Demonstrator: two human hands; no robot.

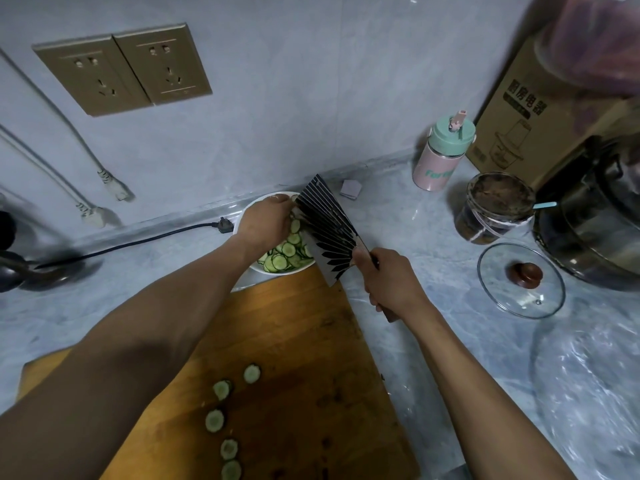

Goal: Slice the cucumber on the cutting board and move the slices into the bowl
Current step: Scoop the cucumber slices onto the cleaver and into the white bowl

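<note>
Grey marbled counter (433,237), grey wall behind with sockets (121,69) at 10 o'clock. Near: cutting board (294,358), five cucumber slices (214,420) left at 6 o'clock. Right hand (388,282) clenched on cleaver (325,230) handle. Left hand (266,223) sweeps slices off blade into bowl (277,268) at 12 o'clock; grip unclear. Risks: fingers against edge could get cut; slices could miss bowl.

My cleaver (327,230): black blade with pale fanned stripes
Bowl (250,206): white
Slices in the bowl (287,251): pale green, dark green rims
Slices on my board (221,389): same pale green, near-black skins
Cutting board (311,341): warm orange-brown wood, darker stains
Counter (415,220): pale grey-blue marbling
Bottle (434,164): pink, mint-green lid
Box (516,109): tan cardboard, black print
Sockets (124,69): dull gold
Lid (521,282): clear glass, brown knob
</note>
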